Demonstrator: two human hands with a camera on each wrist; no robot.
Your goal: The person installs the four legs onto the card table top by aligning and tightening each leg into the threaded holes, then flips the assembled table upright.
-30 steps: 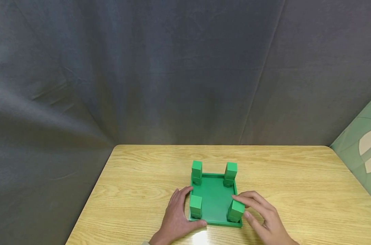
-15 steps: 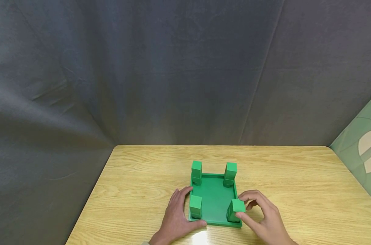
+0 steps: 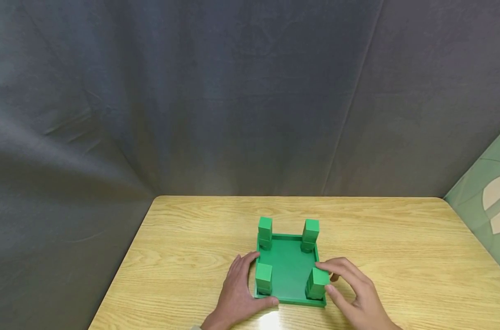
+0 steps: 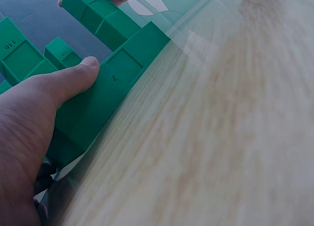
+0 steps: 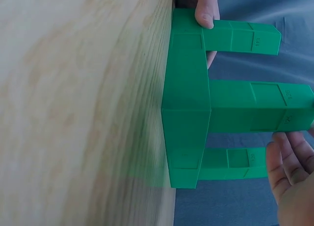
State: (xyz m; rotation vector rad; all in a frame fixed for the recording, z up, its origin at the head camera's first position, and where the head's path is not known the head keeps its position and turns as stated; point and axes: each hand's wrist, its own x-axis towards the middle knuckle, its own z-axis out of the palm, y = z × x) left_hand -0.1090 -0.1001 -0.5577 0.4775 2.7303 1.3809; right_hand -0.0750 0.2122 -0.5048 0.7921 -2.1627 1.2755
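A shallow green square tray [image 3: 288, 270] lies on the table with a green block post standing at each corner. My left hand [image 3: 238, 293] grips its near left corner, thumb on the front rim and fingers along the left side; the left wrist view shows the thumb [image 4: 73, 81] pressed on the tray wall. Thumb and index finger of my right hand [image 3: 354, 288] pinch the top of the near right post [image 3: 318, 283]. That post [image 5: 260, 108] bears small raised numbers in the right wrist view. Beside my left hand stands the near left post [image 3: 264, 278].
Two more posts, the far left post [image 3: 265, 231] and the far right post [image 3: 310, 233], rise from the tray's back corners. Around the tray runs the wood-grain table [image 3: 184, 247]. A dark grey curtain [image 3: 250, 101] hangs behind it.
My right fingers have shifted their hold on the near right post, dropping down its far side and coming back to its top. The post straightened slightly. My left hand and the tray stayed put.
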